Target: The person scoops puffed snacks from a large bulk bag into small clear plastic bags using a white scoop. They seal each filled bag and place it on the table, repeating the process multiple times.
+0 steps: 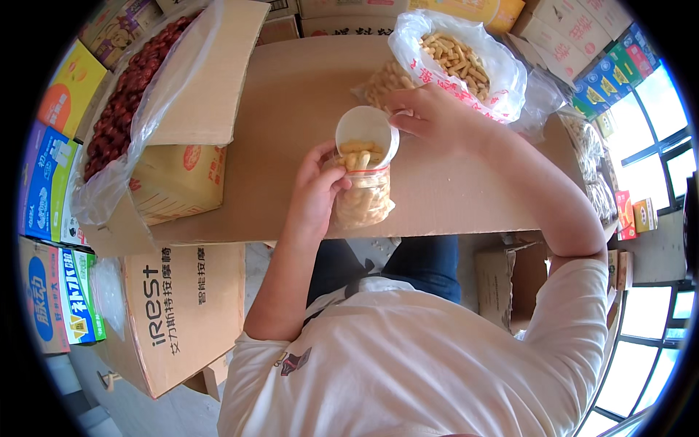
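My right hand (pixel 431 114) grips a white plastic cup (pixel 365 124) by its side. The cup is tipped over the mouth of a clear zip bag (pixel 362 199), and short tan stick snacks (pixel 360 155) lie at its lower lip. Many of the same sticks fill the bag, which stands near the front edge of the cardboard tabletop (pixel 295 109). My left hand (pixel 322 177) holds the bag's upper left rim, below a red zip line. Beyond my right hand is a large white plastic bag (pixel 505 87), open at the top and full of these sticks.
At the left stands an open carton (pixel 188 185) lined with clear plastic and heaped with dark red dates (pixel 131 104). Another filled clear bag (pixel 385 84) lies behind my right hand. Stacked cartons (pixel 349 24) line the back. Below the table are a large box (pixel 185 306) and an open box (pixel 513 287).
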Available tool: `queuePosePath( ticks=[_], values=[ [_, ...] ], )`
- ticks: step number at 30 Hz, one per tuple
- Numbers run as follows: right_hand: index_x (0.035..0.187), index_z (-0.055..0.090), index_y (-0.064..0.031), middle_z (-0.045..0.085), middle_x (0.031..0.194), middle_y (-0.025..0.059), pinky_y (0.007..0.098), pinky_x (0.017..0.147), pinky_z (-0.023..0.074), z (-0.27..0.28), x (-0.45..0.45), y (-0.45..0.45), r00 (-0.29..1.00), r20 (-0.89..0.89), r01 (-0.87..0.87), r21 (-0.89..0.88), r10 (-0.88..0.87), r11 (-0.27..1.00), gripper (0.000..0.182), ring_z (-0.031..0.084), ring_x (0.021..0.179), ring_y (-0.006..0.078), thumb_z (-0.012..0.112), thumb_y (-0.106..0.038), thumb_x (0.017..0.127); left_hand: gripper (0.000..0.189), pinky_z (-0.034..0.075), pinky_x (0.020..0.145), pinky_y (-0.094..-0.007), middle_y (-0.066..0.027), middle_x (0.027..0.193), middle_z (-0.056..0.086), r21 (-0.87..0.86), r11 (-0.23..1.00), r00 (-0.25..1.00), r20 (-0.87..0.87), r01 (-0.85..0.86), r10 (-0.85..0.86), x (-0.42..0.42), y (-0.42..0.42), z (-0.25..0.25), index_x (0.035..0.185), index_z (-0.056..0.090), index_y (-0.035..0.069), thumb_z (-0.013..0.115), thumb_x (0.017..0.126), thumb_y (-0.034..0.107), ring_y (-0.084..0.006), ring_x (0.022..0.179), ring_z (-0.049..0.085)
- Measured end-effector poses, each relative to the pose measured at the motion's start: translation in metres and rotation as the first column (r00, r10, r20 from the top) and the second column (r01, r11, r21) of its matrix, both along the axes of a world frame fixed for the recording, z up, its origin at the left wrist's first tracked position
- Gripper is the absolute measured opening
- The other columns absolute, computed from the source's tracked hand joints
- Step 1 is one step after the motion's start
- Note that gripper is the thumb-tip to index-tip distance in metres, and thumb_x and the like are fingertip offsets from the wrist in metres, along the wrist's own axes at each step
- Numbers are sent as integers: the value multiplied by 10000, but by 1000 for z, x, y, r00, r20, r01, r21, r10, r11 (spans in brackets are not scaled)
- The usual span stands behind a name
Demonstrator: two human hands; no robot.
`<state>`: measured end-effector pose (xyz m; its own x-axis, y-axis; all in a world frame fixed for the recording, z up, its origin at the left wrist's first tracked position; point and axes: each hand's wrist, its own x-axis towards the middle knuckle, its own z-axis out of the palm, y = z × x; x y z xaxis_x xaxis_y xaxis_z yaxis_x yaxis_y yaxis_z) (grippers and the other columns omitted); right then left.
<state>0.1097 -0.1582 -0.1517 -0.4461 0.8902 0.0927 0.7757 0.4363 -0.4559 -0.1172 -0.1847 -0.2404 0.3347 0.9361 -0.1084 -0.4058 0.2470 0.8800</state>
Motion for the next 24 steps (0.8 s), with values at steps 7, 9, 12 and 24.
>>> queuePosePath(
  ticks=[7, 9, 12, 24],
  values=[
    [899, 614, 27, 635, 773, 164, 390, 636, 542, 8, -46, -46, 902, 429, -237, 424, 36, 874, 166, 678, 796, 274, 585, -112, 814, 377, 463, 715, -217, -98, 1143, 513, -46, 996, 997, 14, -80, 80, 8, -1, -2, 1227, 459, -26, 488, 851, -25, -83, 800, 511],
    [871, 608, 31, 638, 762, 183, 394, 612, 539, 10, -47, -43, 910, 414, -184, 355, 22, 917, 149, 680, 772, 273, 590, -91, 788, 374, 463, 710, -216, -95, 1126, 518, -55, 996, 997, 26, -75, 76, 8, -1, -4, 1224, 460, -25, 488, 851, -25, -79, 798, 510],
    [921, 603, 3, 644, 797, 187, 426, 685, 519, 12, -26, -16, 973, 226, -62, 103, 37, 993, 153, 650, 760, 342, 560, -133, 865, 378, 463, 709, -217, -91, 1103, 523, -43, 998, 999, 35, -37, 39, 1, 3, -10, 1226, 453, -25, 490, 850, -25, -76, 802, 508],
    [914, 606, 3, 641, 791, 152, 425, 722, 505, 13, -53, -44, 912, 402, -215, 303, 80, 928, 152, 645, 807, 323, 564, -136, 869, 325, 461, 674, -212, -84, 1039, 551, -92, 991, 994, 44, -101, 105, 7, 2, -13, 1166, 476, -29, 488, 841, -40, -83, 741, 511]
  ],
)
